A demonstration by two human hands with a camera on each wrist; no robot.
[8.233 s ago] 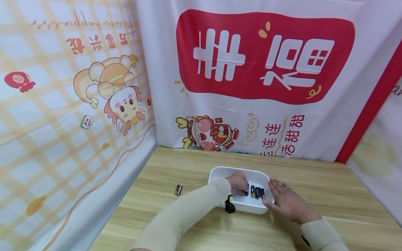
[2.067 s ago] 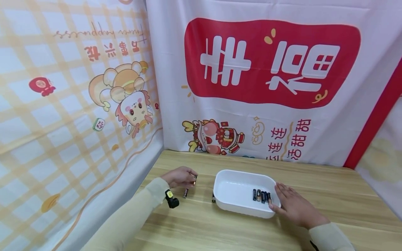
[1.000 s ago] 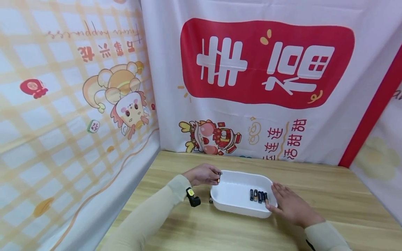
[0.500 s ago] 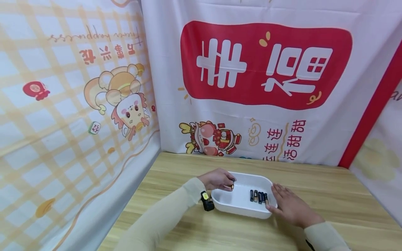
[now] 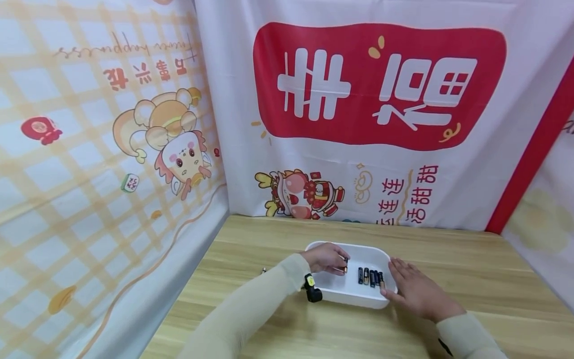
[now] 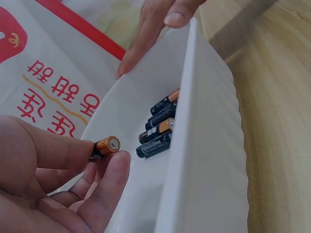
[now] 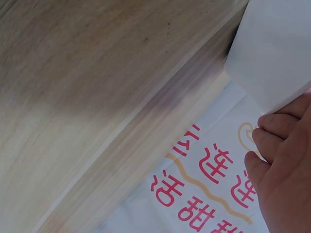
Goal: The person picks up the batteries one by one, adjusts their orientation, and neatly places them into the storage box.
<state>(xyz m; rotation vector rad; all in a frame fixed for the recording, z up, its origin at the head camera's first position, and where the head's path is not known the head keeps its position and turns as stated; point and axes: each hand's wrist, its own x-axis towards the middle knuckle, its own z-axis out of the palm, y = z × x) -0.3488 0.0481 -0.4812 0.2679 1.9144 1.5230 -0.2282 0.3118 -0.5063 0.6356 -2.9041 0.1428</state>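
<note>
My left hand (image 5: 326, 258) is over the left half of a white plastic tray (image 5: 341, 297). Thumb and fingers pinch a small black-and-copper battery (image 6: 108, 145), its button end facing the wrist camera. To the right of it, on the tray floor, several similar batteries (image 5: 372, 278) lie side by side in a row. My right hand (image 5: 419, 291) rests against the tray's right end, fingers extended along the rim and thumb at the front corner. In the right wrist view, its fingertips touch the white tray wall (image 7: 272, 58).
On the wooden table (image 5: 323, 334), left of the tray, the tip of another battery (image 5: 263, 270) shows behind the left sleeve. A printed cloth (image 5: 233, 149) hangs along the back edge, and a checked one (image 5: 80, 199) stands on the left.
Two seconds ago my left hand held the battery over the table left of the tray; it has since carried it rightward over the tray. My right hand stays at the tray's right end.
</note>
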